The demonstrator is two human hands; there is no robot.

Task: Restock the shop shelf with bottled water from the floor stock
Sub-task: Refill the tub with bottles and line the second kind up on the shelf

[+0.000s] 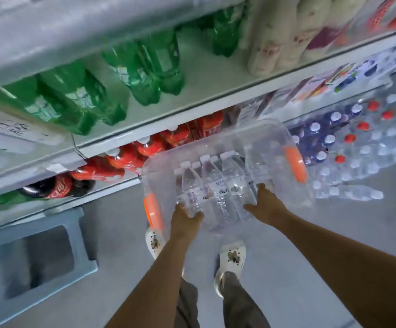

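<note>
Both hands are on the near rim of the clear bin point(271, 136): left hand point(184, 217) at center-bottom, right hand point(266, 205) just right of it, fingers of each curled over the edge and clamped on it, nothing else in either. The grip is two-handed and set wide, I'd say because the load is heavy and sits off-center. The water bottles point(212, 185) stand packed together in the middle of the bin, caps toward the shelf, which should keep them from rolling. The bin looks off the floor and above my shoes point(231, 256), though I can't tell for certain. Its orange handles point(296, 164) are unused; the rim grip looks quicker for a short carry. The bin's far edge sits close to the lower shelf lip point(111, 185) at center-left, so tight there. The red-label bottles point(130, 157) already fill that shelf, and green bottles point(92, 95) fill the one above, upper left. The floor stock point(362, 147) of wrapped water packs blocks the right side. The grey stool point(33, 261) takes the lower left. Open floor point(310, 256) is at lower right, and that's the only clear swing room.
</note>
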